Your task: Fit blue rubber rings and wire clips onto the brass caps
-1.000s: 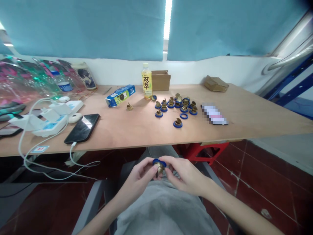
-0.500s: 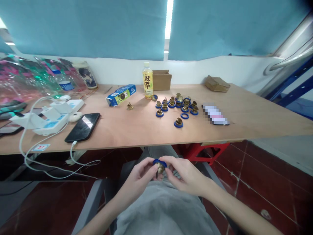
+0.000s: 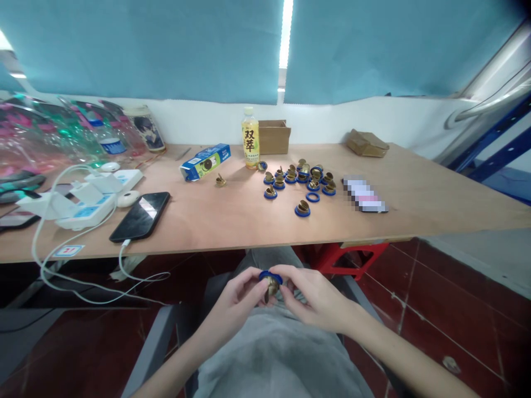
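Over the lap, below the near edge of the table (image 3: 249,229), the left hand (image 3: 238,301) and right hand (image 3: 315,298) meet fingertip to fingertip and pinch one small piece (image 3: 271,282) between them: a blue ring with a brass part hanging under it. Both hands close on it from opposite sides, which seems to steady the ring while the brass part sits in it; how firmly it is seated cannot be told. On the table, straight beyond the hands, lies a cluster of like pieces (image 3: 302,179), ring side down so they rest flat, with one bare ring (image 3: 312,197) among them and a lone brass part (image 3: 220,180) left of the cluster. Left on the table lie a phone (image 3: 140,216) and a power strip (image 3: 83,204); at its far edge stand a bottle (image 3: 250,138) and a box (image 3: 274,136).
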`<state>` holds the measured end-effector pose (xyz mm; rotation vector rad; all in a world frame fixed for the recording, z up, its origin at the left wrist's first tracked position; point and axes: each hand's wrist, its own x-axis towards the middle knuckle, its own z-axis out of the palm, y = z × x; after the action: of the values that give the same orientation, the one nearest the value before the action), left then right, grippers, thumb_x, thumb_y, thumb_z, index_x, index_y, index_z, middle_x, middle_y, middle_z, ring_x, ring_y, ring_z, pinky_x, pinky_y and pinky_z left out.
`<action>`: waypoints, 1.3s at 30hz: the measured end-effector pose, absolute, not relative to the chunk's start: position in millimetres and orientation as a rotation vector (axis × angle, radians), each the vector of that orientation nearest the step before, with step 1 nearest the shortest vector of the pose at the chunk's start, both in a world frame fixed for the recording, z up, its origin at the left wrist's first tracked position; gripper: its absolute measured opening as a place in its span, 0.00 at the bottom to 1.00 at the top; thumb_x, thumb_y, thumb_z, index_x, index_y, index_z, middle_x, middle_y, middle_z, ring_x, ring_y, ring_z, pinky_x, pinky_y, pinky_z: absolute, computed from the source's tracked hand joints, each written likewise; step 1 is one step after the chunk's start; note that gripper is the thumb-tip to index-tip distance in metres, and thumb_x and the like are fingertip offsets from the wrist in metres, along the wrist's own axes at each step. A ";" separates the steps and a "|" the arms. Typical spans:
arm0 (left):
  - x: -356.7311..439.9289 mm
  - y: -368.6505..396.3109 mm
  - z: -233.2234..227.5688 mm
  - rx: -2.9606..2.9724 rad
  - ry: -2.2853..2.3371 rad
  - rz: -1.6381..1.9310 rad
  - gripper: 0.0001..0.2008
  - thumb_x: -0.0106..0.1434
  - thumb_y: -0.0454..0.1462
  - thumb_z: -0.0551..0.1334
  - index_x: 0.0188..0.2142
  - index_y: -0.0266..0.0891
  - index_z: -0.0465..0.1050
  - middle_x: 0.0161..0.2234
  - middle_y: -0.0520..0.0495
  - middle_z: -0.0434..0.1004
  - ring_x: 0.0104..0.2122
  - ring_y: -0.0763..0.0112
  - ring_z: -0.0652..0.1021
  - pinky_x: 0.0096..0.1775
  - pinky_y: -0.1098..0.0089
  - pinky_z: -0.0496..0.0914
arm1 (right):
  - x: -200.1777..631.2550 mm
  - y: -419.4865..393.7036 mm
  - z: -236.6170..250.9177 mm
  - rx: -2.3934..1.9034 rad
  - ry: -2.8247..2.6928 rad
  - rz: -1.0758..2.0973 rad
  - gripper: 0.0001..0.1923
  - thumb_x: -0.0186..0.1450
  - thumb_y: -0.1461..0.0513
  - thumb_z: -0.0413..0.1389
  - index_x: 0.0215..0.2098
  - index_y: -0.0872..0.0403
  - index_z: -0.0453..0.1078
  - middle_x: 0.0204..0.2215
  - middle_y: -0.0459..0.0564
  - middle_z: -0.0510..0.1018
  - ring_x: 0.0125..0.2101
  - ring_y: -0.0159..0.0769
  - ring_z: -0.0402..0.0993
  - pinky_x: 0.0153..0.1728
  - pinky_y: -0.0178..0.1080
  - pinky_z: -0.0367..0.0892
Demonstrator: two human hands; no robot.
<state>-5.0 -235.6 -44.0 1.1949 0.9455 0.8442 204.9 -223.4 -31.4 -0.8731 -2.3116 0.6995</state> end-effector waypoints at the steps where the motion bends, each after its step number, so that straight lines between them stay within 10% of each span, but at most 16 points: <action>1: -5.0 -235.5 -43.6 1.199 0.950 0.842 0.11 0.69 0.44 0.61 0.41 0.40 0.76 0.32 0.51 0.75 0.33 0.69 0.75 0.38 0.69 0.72 | 204.9 -223.5 -31.6 -0.874 -2.312 0.700 0.21 0.69 0.68 0.49 0.59 0.51 0.60 0.41 0.50 0.81 0.35 0.36 0.79 0.38 0.38 0.72; 39: -4.9 -235.6 -35.3 1.245 0.972 0.819 0.17 0.71 0.48 0.57 0.31 0.40 0.72 0.22 0.52 0.76 0.27 0.67 0.77 0.38 0.67 0.69 | 204.7 -224.3 -32.6 -0.872 -2.313 0.650 0.20 0.68 0.67 0.50 0.58 0.50 0.60 0.39 0.50 0.80 0.32 0.35 0.78 0.36 0.37 0.72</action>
<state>-4.9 -235.6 -35.3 1.2449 0.9720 0.8186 204.7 -224.3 -32.6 -0.8721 -2.3132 0.6496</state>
